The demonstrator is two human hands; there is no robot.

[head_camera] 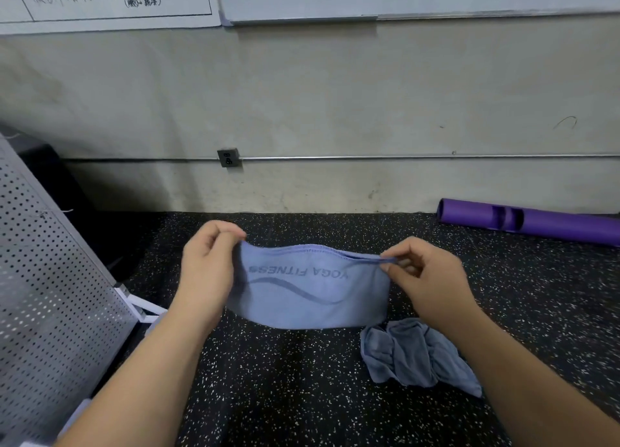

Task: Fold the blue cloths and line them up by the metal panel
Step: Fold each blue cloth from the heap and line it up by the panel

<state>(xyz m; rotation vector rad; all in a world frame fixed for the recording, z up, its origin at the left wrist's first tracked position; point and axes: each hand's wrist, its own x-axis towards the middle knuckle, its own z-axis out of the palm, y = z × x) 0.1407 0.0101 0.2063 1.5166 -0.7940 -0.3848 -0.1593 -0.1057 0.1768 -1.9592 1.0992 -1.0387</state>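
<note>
Held cloth: the held cloth (308, 295) hung in the air between the two hands, stretched sideways, its lower edge just above the floor; its printed lettering read upside down from the wearer's side.
Layers: two hemmed edges seemed to run together along the top, so it looked already doubled once.
Left hand: the left hand (208, 265) pinched the cloth's upper left corner between thumb and fingertips, the other fingers curled.
Right hand: the right hand (426, 279) pinched the upper right corner the same way, thumb on top.
Crumpled cloth: the crumpled cloth (416, 356) lay in a heap on the floor under the right forearm, just beside the held one, and was unfolded.
Metal panel: the metal panel (50, 279), perforated and leaning, stood to the left, apart from both cloths; no folded cloth showed beside it.
Floor: the floor (285, 396) was dark speckled rubber.
Beyond: a purple tube (536, 221) lay by the wall on the right.
Step in hand: probably folding the first cloth, early in the task.
Next move: likely bringing the corners together for another fold, keeping the edges matched, then laying it down by the panel.
</note>
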